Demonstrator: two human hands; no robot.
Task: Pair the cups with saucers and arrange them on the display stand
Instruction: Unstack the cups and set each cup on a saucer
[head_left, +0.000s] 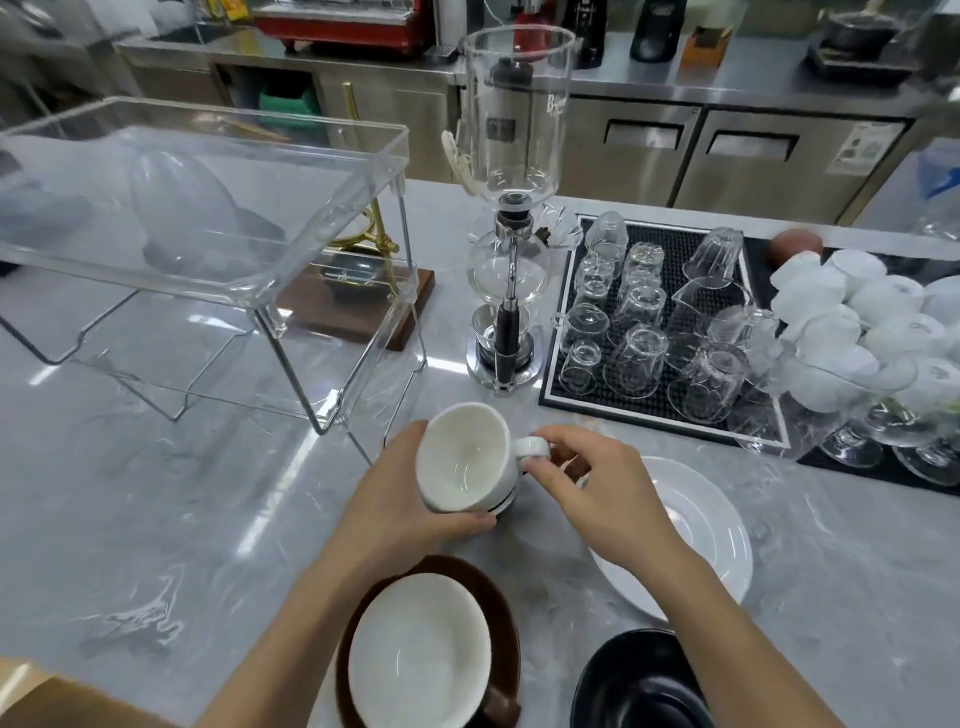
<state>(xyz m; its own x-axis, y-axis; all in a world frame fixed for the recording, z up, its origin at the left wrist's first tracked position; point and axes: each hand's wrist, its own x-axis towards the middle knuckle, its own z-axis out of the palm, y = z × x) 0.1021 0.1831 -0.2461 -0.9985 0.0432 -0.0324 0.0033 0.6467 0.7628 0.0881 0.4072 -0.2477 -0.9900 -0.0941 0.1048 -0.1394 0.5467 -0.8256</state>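
Observation:
A white cup (465, 457) is tilted toward me above the grey counter. My left hand (395, 499) wraps its left side and underside. My right hand (587, 483) pinches its handle (532, 448) from the right. A white saucer (701, 530) lies just right of the cup, partly under my right wrist. Close to me a brown cup with a white inside (421, 654) sits on a brown saucer (498, 592). A black cup (636, 680) shows at the bottom edge. The clear display stand (260, 291) rises at the left.
A glass siphon coffee maker (511, 218) stands behind the cup. A black mat (670, 244) carries several upturned glasses. White cups (852, 312) are piled at the far right. A wooden base (358, 317) with a brass frame sits behind the stand.

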